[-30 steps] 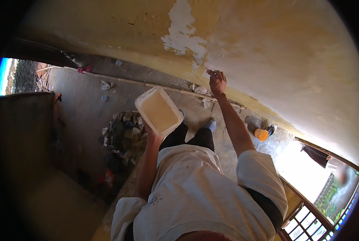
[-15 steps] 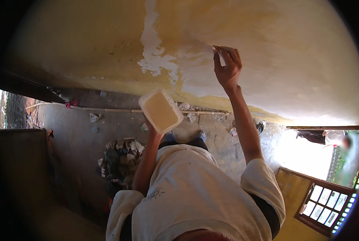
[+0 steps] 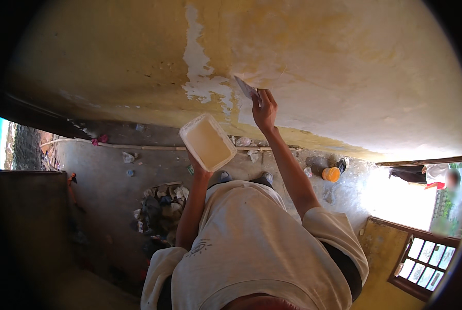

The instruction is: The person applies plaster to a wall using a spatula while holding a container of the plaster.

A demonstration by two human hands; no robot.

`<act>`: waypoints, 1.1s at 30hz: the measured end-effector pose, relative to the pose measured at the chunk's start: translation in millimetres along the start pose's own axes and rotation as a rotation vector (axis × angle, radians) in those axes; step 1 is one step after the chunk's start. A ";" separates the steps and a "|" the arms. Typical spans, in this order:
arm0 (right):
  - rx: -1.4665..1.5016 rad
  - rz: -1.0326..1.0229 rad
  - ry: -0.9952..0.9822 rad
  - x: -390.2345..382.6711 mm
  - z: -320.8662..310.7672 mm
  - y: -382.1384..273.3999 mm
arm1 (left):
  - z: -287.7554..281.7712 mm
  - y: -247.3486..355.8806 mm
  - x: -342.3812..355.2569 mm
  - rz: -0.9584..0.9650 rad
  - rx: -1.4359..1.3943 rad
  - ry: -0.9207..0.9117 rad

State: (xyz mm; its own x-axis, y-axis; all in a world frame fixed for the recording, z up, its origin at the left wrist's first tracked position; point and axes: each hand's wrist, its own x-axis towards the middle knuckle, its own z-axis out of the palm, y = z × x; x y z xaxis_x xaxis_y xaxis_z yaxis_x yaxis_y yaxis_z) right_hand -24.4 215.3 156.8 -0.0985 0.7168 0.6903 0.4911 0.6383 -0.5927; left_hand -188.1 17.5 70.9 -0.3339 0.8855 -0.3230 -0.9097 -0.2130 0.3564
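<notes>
My left hand grips a squarish pale plastic tub from beneath and its near side, most fingers hidden behind it. Smooth cream-coloured paste lies inside. In my right hand, thumb and fingers are closed on a flat putty knife. Its blade points up and left, close to the wall; I cannot tell whether it touches. Left of the blade, a ragged pale patch runs down the yellow wall. Whitish smears cover the wall to the right.
A long pole lies along the wall's foot among scraps. On the floor are a heap of rubbish at left and an orange bucket at right. My shoes stand below the tub. A bright doorway opens at right.
My right hand has moved left and down along the wall, and the putty knife's blade now shows clearly. The orange bucket has come into sight. The tub stays nearly in place.
</notes>
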 end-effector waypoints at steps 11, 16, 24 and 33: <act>0.138 0.048 0.583 88.1 -133.5 -2.9 | -9.9 -14.6 10.7 -0.005 0.047 0.014; 0.142 0.144 0.266 17.1 -82.6 -7.0 | 0.0 -20.0 10.9 0.011 0.062 -0.028; -0.007 -0.070 0.034 19.1 6.8 5.6 | 23.8 -21.6 3.9 -0.068 0.026 -0.088; -0.041 -0.118 0.389 80.3 -88.5 -35.5 | 6.7 -24.5 4.9 -0.028 0.029 -0.029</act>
State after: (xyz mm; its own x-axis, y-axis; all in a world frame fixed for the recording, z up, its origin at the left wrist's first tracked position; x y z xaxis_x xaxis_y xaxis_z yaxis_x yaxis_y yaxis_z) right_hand 26.8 225.3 270.0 0.1746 0.4744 0.8628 0.5312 0.6925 -0.4882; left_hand -165.8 29.9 66.5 -0.3003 0.9028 -0.3079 -0.9111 -0.1760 0.3727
